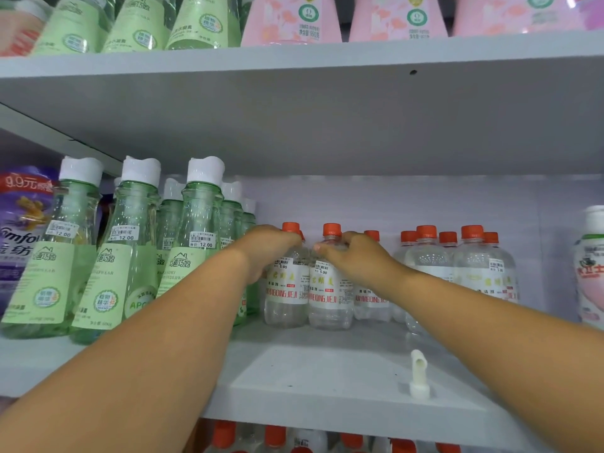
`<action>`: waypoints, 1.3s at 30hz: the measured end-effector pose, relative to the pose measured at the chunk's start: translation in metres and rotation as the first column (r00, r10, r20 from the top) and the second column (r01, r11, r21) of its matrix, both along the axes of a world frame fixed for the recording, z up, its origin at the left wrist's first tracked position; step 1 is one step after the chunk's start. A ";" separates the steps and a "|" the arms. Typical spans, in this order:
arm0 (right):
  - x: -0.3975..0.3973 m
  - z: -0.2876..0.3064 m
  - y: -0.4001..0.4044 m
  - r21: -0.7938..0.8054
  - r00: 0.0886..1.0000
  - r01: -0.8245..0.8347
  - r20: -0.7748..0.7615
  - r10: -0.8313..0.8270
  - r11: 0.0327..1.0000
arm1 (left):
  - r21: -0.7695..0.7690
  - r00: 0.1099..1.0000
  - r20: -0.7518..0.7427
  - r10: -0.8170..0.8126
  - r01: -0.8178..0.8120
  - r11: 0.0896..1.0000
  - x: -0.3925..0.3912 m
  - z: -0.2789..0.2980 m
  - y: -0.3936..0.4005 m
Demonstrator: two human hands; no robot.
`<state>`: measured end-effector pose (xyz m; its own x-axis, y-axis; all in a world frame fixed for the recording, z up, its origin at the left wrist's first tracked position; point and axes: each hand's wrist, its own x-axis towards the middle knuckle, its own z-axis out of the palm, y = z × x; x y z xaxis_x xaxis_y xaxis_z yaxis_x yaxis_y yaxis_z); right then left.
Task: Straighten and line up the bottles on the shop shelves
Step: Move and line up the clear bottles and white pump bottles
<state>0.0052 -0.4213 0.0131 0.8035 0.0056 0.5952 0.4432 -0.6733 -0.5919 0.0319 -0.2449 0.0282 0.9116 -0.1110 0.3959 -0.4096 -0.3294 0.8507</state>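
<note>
Clear glossy plastic bottles (330, 289), orange plastic caps (331, 229), paper labels (322, 289), matt grey shelf (327, 371)

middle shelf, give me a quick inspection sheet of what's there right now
surface: grey shelf, bare at the front
job's things: clear bottles with orange caps standing at the back; tall green bottles in rows to their left
clutter: small white plastic peg upright near the shelf's front edge
hands: left hand and right hand each grip the shoulder of a clear bottle
cables: nothing seen
surroundings: pink bottles on the shelf above, purple pouch far left
</note>
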 end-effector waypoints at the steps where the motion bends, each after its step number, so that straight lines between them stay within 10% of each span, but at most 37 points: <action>1: -0.004 0.002 -0.001 -0.014 1.000 -0.003 -0.019 0.003 1.000 | 0.005 1.000 0.022 0.014 -0.015 1.000 0.000 0.000 -0.001; 8: -0.077 0.049 -0.083 0.120 0.948 0.180 0.244 -0.205 0.976 | -0.140 0.817 0.546 0.186 -0.130 0.982 -0.045 0.018 -0.050; 12: -0.093 0.050 -0.171 0.055 0.878 0.421 0.227 -0.422 0.905 | 0.152 0.906 0.413 -0.096 0.035 0.988 -0.062 0.018 -0.105; 18: -0.072 0.031 -0.196 -0.083 0.952 0.291 -0.071 -0.297 0.953 | 0.524 0.954 0.209 -0.214 0.075 0.849 -0.045 0.027 -0.166; 39: -0.051 0.048 -0.140 -0.408 0.958 0.242 -0.043 -0.283 0.880 | 0.705 0.963 0.261 -0.066 -0.143 0.695 -0.039 0.042 -0.117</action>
